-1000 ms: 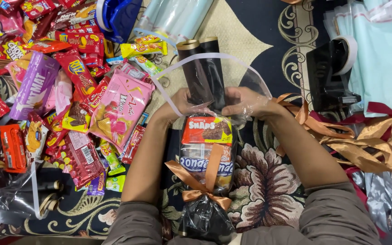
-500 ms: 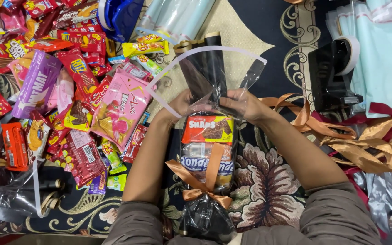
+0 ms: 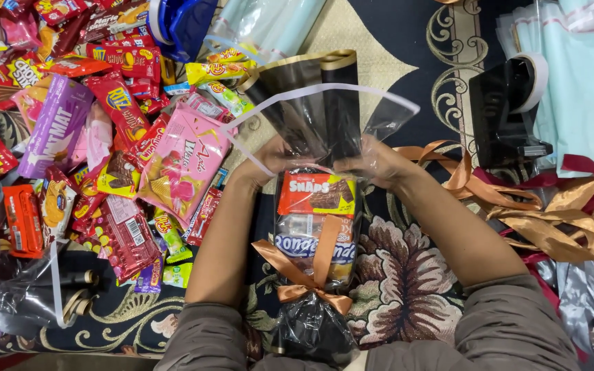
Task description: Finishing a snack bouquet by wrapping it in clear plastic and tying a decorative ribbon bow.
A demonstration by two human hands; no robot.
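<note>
Both hands, left hand [image 3: 269,159] and right hand [image 3: 372,163], pinch the clear cellophane bag [image 3: 324,117] mouth, spreading it open. Snack packs [image 3: 315,194] sit inside, above the copper ribbon bow [image 3: 311,271] cinching it.

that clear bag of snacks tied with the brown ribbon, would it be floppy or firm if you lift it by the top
The clear bag would probably sag at the top: the loose film above the packets bends where the left hand and right hand grip it. Lower down it looks firmer, stacked packets being cinched by the ribbon bow. The glossy film may be slippery.
</note>
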